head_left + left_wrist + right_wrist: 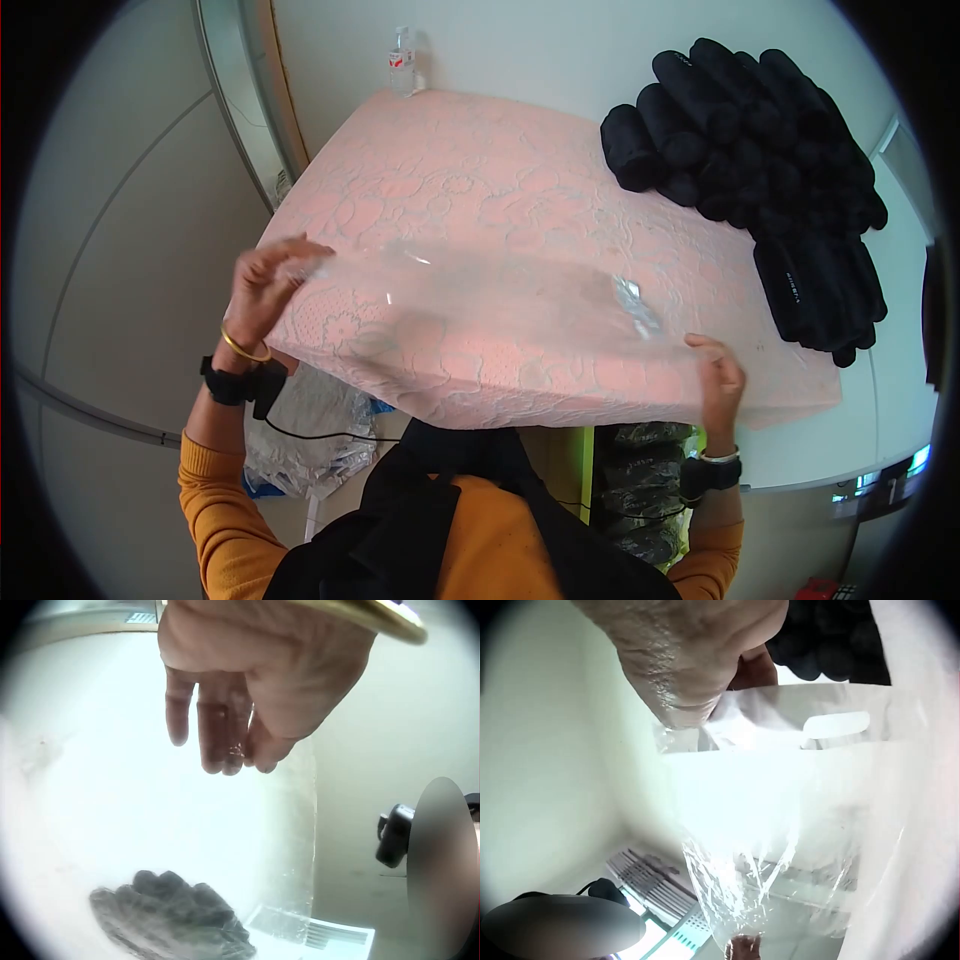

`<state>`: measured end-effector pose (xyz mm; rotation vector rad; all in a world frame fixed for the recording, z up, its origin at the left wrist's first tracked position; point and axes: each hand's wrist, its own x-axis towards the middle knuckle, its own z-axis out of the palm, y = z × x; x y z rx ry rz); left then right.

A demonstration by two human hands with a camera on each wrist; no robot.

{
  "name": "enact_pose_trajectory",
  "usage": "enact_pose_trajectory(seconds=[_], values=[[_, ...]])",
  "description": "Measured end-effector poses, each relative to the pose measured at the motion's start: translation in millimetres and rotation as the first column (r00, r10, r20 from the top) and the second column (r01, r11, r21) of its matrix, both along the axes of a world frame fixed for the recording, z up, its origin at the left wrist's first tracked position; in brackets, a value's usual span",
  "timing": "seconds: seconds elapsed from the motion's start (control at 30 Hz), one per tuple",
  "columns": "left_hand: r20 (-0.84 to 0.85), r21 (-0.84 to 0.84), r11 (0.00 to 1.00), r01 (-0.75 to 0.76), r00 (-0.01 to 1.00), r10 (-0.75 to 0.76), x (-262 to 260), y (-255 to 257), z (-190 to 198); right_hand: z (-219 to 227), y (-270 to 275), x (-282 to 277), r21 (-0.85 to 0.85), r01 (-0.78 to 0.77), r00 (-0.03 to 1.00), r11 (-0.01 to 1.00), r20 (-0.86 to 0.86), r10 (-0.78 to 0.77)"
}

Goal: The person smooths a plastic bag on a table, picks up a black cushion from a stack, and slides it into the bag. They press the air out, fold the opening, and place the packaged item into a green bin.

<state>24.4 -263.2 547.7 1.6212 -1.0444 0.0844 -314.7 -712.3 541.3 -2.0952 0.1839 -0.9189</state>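
Both hands pinch the clear bag [480, 310]; only the right-wrist view shows its handle slot

Two hands in view: left hand [262, 285] and right hand [722, 378], both on one clear plastic bag [480, 305]. One pink lace cloth [520, 180] over one desk [880, 400]. One small bottle [402, 62] at the far edge. One pile of black rolled items [760, 170] at the far right corner; exact number cannot be counted, well over ten. One gold bangle [243, 349]. Two black wrist units [240, 385].
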Motion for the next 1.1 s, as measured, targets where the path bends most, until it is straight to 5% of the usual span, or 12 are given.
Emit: enact_pose_trajectory(seconds=[0.07,0.1,0.17,0.27,0.47,0.57,0.63,0.87,0.97,1.1], values=[[-0.055,-0.109,0.994,-0.013,0.998,0.007,-3.2,5.3,26.7,8.1,-23.9,-18.5,0.011,0.257,0.965,0.966,0.044,-0.257],[0.008,-0.2,0.98,0.026,1.0,-0.025,-5.1,6.6,41.2,19.9,-16.7,-14.5,0.007,0.259,0.965,0.966,0.049,-0.259],[0.079,-0.293,0.954,0.071,0.996,-0.05,-11.7,1.6,58.5,51.4,0.7,3.5,-0.012,0.276,0.889,0.961,0.384,-0.25],[0.059,-0.47,0.881,0.053,0.998,-0.028,-26.1,-25.3,65.2,53.6,-3.5,18.3,-0.003,0.298,0.853,0.954,0.45,-0.265],[-0.227,-0.124,0.974,0.19,0.95,-0.214,13.6,-46.5,-14.5,54.4,-24.3,38.3,0.158,0.283,0.821,0.946,0.469,-0.325],[-0.301,-0.103,0.973,0.204,0.926,-0.226,22.9,-63.2,-56.3,51.8,-35.6,51.0,0.349,0.247,0.832,0.904,0.402,-0.382],[-0.351,-0.119,0.97,0.21,0.905,-0.239,22.5,-68.9,-60.6,41.8,-64.9,55.2,0.326,0.282,0.859,0.902,0.332,-0.389],[-0.415,-0.019,0.997,-0.079,0.908,0.064,24.0,-76.1,-59.2,10.6,-104.8,78.3,0.241,0.321,0.938,0.916,0.051,-0.342],[-0.416,0.09,0.983,-0.158,0.891,0.181,30.6,-70.9,-65.2,-5.2,-87.7,87.4,0.526,0.22,0.974,0.822,-0.158,-0.16],[-0.41,0.211,0.948,-0.238,0.859,0.307,40.2,-57.4,-70.3,-43.4,-70.3,80.1,0.589,0.248,0.956,0.769,-0.276,-0.096]])
